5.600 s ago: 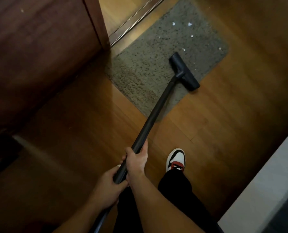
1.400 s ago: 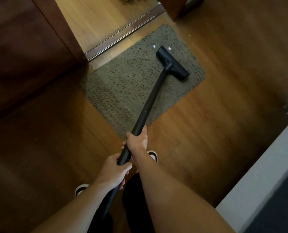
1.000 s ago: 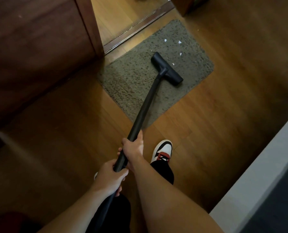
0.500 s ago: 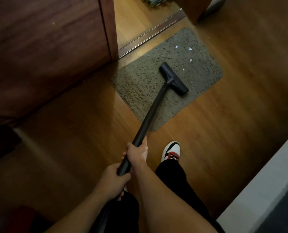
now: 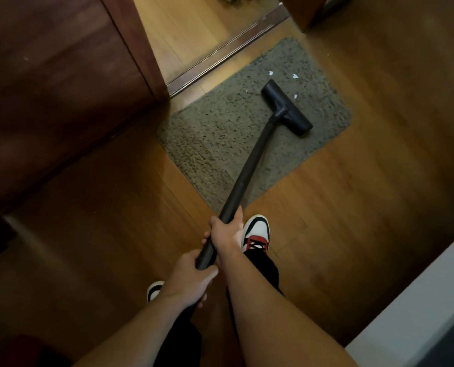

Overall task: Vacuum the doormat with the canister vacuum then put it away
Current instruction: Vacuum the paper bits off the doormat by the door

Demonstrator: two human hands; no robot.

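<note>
Once pushed up-frame, nearer than moments ago to paper scraps [image 5: 295, 76] on doormat [image 5: 220, 133], sweep nozzle [image 5: 286, 107] over them; grip wand [image 5: 249, 165] with left hand [image 5: 188, 276] and right hand [image 5: 225, 234] curled round.

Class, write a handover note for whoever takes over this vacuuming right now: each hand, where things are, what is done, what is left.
Hands: left grip holds the wand low; right grip holds it higher up.
Things: nozzle rests on the mat, far half; canister not in view.
Done: near half looks clean.
Left: white scraps beside and beyond the nozzle, then storing the vacuum.
</note>
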